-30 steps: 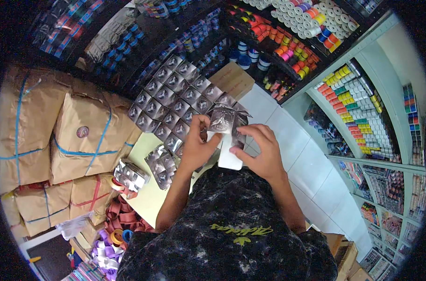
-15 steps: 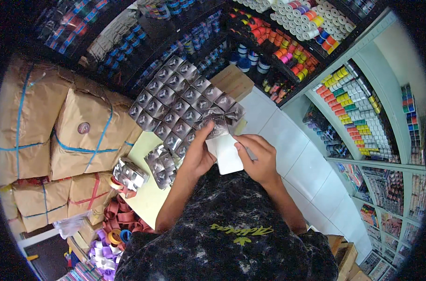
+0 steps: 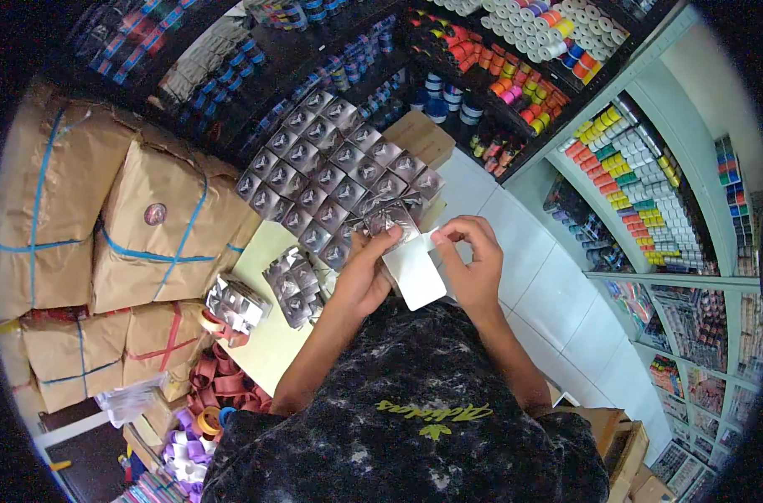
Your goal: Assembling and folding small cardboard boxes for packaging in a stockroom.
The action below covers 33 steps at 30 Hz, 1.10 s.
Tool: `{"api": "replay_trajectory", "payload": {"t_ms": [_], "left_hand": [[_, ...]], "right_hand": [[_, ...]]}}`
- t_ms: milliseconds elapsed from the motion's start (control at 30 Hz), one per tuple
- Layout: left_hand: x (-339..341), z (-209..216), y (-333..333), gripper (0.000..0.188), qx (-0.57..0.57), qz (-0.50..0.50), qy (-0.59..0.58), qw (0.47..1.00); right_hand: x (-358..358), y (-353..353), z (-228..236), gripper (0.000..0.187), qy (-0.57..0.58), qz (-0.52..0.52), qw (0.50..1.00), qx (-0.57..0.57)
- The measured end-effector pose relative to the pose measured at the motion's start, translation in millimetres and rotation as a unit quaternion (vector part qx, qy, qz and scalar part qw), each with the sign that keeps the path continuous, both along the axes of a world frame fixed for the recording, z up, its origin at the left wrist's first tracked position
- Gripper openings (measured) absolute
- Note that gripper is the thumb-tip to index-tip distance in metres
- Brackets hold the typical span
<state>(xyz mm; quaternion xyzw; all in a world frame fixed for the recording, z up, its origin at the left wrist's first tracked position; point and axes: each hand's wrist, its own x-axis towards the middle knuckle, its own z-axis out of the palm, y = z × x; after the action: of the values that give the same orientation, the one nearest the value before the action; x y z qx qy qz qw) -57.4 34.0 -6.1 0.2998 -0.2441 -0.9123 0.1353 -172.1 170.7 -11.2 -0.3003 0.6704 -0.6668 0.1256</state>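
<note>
In front of my chest, my left hand (image 3: 367,272) is closed round a small folding carton (image 3: 391,225) with dark silver print, its thumb lying across the top. A plain white panel (image 3: 418,277) extends from the carton toward my body. My right hand (image 3: 475,258) pinches a small white tab at the panel's right edge between thumb and fingertips. Just beyond my hands, rows of matching dark silver boxes (image 3: 331,163) stand close together on the pale yellow table (image 3: 260,264). Beside my left forearm lies a smaller stack of silver pieces (image 3: 293,285).
Large brown paper parcels (image 3: 151,222) tied with blue straps are piled at the left. Tape rolls (image 3: 214,323) and coiled brown ribbon (image 3: 226,377) lie lower left. A cardboard box (image 3: 419,140) sits beyond the table. Shelves of coloured thread spools (image 3: 620,184) line the right side, above white floor tiles.
My right hand has shifted slightly upward and away from the panel, its fingers more curled in a pinch. The white panel has tilted a little to the right. My left hand keeps its hold.
</note>
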Motion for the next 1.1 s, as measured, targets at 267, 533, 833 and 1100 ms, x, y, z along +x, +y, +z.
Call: {"api": "replay_trajectory", "payload": {"t_ms": [267,533,833,1100], "left_hand": [[15,2,14,0.067,-0.095,-0.021,-0.023,0.995],[28,-11,20,0.071,-0.110,-0.023,0.024,0.993],[58,-3,-8,0.072,-0.399,-0.075,0.024,0.913],[74,3,-18,0.037,-0.509,-0.123,-0.005,0.852]], "right_hand": [[29,0,15,0.019,0.087,-0.039,0.990,0.102],[41,9,1,0.013,0.092,-0.065,0.990,0.081],[37,19,-19,0.007,-0.047,-0.043,0.997,0.037],[36,26,-18,0.012,-0.129,0.048,0.988,0.068]]}}
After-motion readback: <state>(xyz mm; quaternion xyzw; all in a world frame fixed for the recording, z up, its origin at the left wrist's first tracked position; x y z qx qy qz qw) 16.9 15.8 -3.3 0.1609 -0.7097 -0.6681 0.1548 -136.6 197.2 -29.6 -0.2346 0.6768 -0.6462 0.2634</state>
